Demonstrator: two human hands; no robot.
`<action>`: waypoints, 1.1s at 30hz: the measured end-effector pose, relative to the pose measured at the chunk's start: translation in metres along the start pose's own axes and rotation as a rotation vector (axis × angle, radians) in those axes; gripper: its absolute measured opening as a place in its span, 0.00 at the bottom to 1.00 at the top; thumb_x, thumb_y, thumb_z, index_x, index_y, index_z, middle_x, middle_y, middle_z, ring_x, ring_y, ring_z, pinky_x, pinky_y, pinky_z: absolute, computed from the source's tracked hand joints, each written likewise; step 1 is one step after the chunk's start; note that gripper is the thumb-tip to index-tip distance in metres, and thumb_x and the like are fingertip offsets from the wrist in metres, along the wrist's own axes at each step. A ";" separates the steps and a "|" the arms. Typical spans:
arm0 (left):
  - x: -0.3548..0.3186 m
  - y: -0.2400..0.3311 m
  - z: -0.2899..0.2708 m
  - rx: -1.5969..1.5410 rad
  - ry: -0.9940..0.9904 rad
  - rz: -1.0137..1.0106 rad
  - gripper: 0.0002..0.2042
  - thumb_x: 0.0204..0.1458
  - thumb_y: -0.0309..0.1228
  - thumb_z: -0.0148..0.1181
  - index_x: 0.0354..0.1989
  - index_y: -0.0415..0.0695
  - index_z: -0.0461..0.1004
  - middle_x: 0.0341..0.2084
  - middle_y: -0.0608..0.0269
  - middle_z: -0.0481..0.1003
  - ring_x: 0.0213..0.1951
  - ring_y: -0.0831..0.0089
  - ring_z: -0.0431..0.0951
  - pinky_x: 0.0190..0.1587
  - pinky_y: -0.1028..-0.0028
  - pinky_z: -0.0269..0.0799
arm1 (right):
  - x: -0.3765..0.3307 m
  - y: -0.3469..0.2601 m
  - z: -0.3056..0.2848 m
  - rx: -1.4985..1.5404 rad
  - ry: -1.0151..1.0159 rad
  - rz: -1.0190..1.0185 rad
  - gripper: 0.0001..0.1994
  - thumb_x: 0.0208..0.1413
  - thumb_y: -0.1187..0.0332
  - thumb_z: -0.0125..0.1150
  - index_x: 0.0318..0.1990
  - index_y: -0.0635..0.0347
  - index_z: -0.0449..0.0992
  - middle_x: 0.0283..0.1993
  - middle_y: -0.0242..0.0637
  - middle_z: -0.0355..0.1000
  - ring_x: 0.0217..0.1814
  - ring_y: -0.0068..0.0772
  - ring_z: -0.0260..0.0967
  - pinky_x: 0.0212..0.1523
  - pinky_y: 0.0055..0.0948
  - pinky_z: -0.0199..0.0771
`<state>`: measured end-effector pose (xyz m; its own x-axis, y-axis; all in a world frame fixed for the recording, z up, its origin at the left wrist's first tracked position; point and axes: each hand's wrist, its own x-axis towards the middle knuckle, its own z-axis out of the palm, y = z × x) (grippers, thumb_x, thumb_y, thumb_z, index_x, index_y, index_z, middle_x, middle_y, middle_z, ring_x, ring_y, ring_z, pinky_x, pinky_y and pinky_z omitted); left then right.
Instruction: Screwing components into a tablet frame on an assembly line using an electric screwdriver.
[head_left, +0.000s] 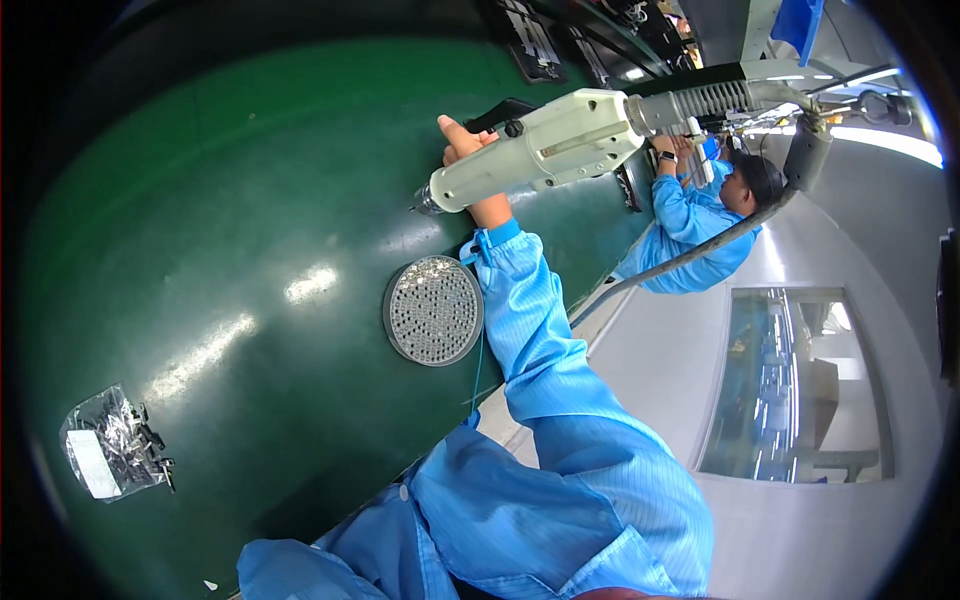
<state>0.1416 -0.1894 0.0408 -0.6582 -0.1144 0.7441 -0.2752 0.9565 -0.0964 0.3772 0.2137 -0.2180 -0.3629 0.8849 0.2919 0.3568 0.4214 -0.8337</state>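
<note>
My right hand [472, 152] is closed around the grip of a cream electric screwdriver [545, 148], thumb up along its side. The tool hangs over the green table [250, 200], and its metal tip [422, 206] points left and slightly down, above the surface. A round grey screw tray [433, 310] full of small holes lies on the table just below my wrist. My left hand is out of sight; only a blue sleeve [300, 570] shows at the lower edge.
A clear bag of small dark screws [110, 445] lies at the table's lower left. Dark flat trays [530, 40] sit at the far end. A grey cable [700, 250] runs from the tool's rear. A co-worker in blue [700, 225] works beyond the table.
</note>
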 end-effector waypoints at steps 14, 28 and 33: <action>0.002 0.046 0.057 -0.229 0.323 -0.327 0.12 0.57 0.36 0.52 0.24 0.42 0.71 0.25 0.63 0.77 0.30 0.69 0.77 0.34 0.70 0.71 | 0.004 -0.087 0.032 0.273 0.124 0.197 0.10 0.65 0.68 0.63 0.49 0.60 0.79 0.27 0.21 0.54 0.19 0.12 0.50 0.20 0.23 0.47; 0.096 0.079 0.066 -1.780 -0.683 -0.043 0.18 0.59 0.36 0.47 0.16 0.46 0.59 0.11 0.65 0.61 0.14 0.70 0.58 0.20 0.70 0.50 | 0.000 -0.284 0.053 0.529 -0.079 -0.357 0.62 0.32 0.50 0.88 0.74 0.62 0.56 0.69 0.47 0.65 0.65 0.40 0.72 0.62 0.41 0.74; 0.012 0.250 0.018 -2.467 -1.233 0.193 0.21 0.68 0.34 0.43 0.18 0.48 0.56 0.13 0.70 0.56 0.17 0.79 0.54 0.22 0.74 0.45 | -0.013 -0.296 0.051 0.609 -0.070 -0.195 0.51 0.44 0.73 0.82 0.75 0.59 0.54 0.66 0.40 0.64 0.58 0.31 0.73 0.52 0.31 0.78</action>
<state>0.0521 0.0430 0.0139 -0.6487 0.6779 0.3458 -0.0659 -0.5028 0.8619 0.2322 0.0677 0.0006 -0.4344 0.7798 0.4508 -0.2668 0.3666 -0.8913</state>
